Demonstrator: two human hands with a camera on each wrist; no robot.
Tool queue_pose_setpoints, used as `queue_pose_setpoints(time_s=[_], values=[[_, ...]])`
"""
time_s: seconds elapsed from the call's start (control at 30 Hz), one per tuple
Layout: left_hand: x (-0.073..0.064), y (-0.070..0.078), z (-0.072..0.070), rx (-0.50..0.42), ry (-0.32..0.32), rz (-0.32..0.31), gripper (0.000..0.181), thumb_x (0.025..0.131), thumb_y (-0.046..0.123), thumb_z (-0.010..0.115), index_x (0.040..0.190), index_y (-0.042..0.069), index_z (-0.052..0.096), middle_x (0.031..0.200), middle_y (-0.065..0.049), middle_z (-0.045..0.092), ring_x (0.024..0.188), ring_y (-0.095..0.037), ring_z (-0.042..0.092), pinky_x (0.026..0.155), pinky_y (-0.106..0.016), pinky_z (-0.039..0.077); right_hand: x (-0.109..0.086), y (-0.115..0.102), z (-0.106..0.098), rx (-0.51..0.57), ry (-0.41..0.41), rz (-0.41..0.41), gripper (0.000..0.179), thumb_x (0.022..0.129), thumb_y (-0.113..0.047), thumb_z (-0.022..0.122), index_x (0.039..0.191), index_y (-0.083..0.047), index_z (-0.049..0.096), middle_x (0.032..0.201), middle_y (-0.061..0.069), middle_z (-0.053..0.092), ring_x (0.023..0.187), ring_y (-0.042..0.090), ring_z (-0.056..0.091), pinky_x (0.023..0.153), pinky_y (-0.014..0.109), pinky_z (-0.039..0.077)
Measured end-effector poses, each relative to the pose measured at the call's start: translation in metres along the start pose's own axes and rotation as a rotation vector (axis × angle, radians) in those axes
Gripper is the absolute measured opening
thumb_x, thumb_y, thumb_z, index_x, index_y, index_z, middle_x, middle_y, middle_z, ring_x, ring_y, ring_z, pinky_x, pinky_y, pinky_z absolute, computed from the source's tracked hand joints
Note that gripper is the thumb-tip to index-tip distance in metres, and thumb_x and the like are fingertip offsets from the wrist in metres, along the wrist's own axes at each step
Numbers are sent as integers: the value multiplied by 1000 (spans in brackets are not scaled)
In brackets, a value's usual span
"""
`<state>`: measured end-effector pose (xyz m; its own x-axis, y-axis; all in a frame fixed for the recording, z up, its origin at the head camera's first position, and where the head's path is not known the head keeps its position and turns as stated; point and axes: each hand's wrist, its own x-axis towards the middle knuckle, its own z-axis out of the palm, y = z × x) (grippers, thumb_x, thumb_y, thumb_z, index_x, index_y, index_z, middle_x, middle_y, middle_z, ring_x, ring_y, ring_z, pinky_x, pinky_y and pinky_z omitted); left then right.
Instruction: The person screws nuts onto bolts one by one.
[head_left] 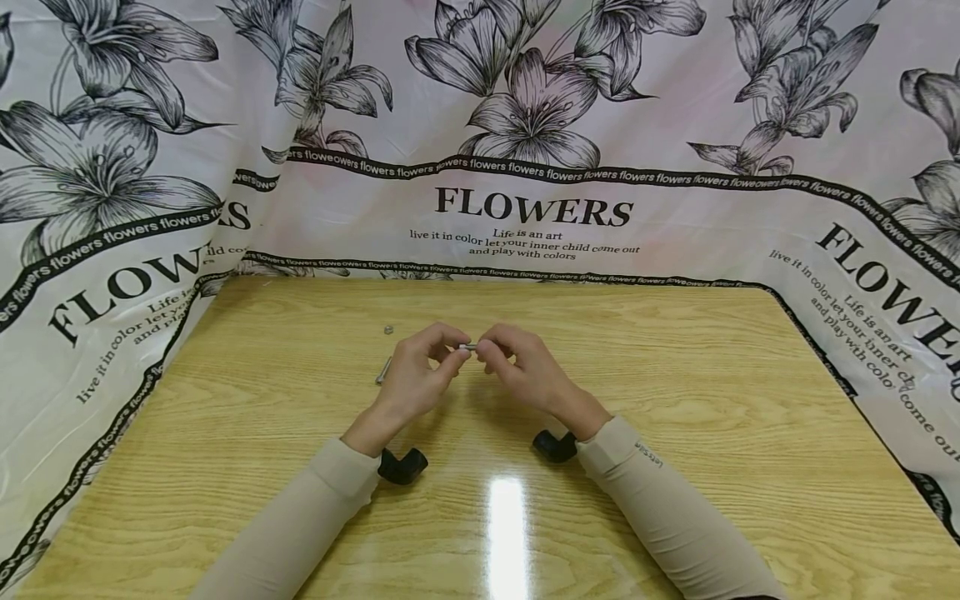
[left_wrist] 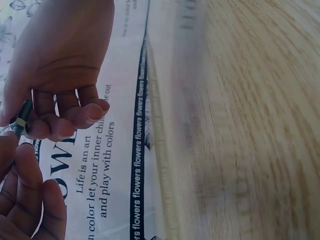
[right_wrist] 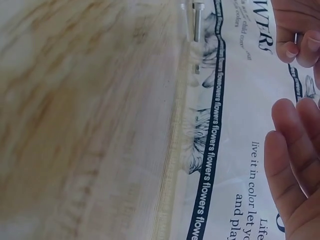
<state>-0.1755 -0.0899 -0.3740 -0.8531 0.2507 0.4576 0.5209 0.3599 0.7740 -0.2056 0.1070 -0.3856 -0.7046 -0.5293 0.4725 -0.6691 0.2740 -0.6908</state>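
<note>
Both hands meet over the middle of the wooden table (head_left: 675, 400), fingertips almost together. Between them is a small metal bolt (head_left: 471, 347). In the left wrist view a nut (left_wrist: 20, 121) sits around the bolt's shank, and the dark threaded end points toward the left palm. My left hand (head_left: 416, 371) pinches at the nut with thumb and index finger. The right hand (head_left: 525, 367) grips the bolt's other end, which its fingertips hide. Left of the left hand lies a second bolt (head_left: 383, 370), partly behind that hand, and a loose nut (head_left: 388, 330) lies farther back.
A cloth (head_left: 525, 217) printed with flowers and lettering rises behind the table and along both sides. Black wrist mounts (head_left: 403, 467) jut out at both cuffs. Light glares on the tabletop near the front.
</note>
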Motion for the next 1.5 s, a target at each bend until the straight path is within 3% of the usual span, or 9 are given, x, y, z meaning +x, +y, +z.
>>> queue_pose_setpoints(time_s=[0.13,0.3,0.47,0.57,0.73,0.9,1.07,1.3,1.5], values=[[0,-1,0,-10,4,3,9,92,8,64,101,11,66,82,-4,66,62,-13,58,51,-30,44,0,-1,0,9,-2,22,13,99,-20,55,106,-11,62,95,1,63,75,11,60,64,36,51],[0,-1,0,-13,13,5,10,92,6,64,101,10,66,84,-2,66,61,-13,58,50,-28,43,1,-1,0,31,11,19,29,91,-13,65,115,-5,52,104,4,65,79,13,63,66,36,52],[1,-1,0,-18,14,18,10,92,7,64,101,9,66,82,-6,66,60,-14,58,49,-29,43,1,0,1,42,7,-46,18,94,-6,60,110,-4,53,102,9,62,81,19,65,71,33,53],[0,-1,1,-19,12,22,10,92,7,64,101,10,66,82,-7,66,61,-14,58,49,-29,43,1,0,0,23,-3,-53,8,98,-10,54,105,-9,58,96,4,61,76,17,63,67,34,52],[0,-1,1,-8,1,15,10,93,9,63,102,10,66,82,-4,66,62,-17,59,50,-29,43,0,-2,-1,-3,-5,-37,14,101,-15,49,97,-14,63,88,-3,59,73,12,59,64,34,50],[0,-1,1,-11,3,6,9,93,8,63,101,10,66,82,-3,65,62,-16,59,51,-30,44,0,-1,-1,19,-2,4,12,99,-17,54,106,-11,61,94,0,62,75,13,60,65,38,51],[0,-1,0,-3,9,4,10,92,7,63,102,9,66,84,-3,66,62,-13,58,51,-29,44,0,-2,0,32,22,30,28,91,-12,66,116,-6,54,102,3,62,80,14,62,69,36,52],[0,-2,0,-10,7,20,10,92,8,64,102,10,66,81,-6,65,61,-13,58,51,-32,44,1,-2,2,49,13,-57,21,90,5,61,110,0,55,101,15,62,80,25,64,71,36,53],[0,-2,1,-11,14,20,9,92,8,64,101,10,67,84,-2,66,61,-13,58,52,-33,45,2,0,1,26,-4,-54,10,97,-3,54,104,-4,61,95,9,63,72,20,63,66,35,52]])
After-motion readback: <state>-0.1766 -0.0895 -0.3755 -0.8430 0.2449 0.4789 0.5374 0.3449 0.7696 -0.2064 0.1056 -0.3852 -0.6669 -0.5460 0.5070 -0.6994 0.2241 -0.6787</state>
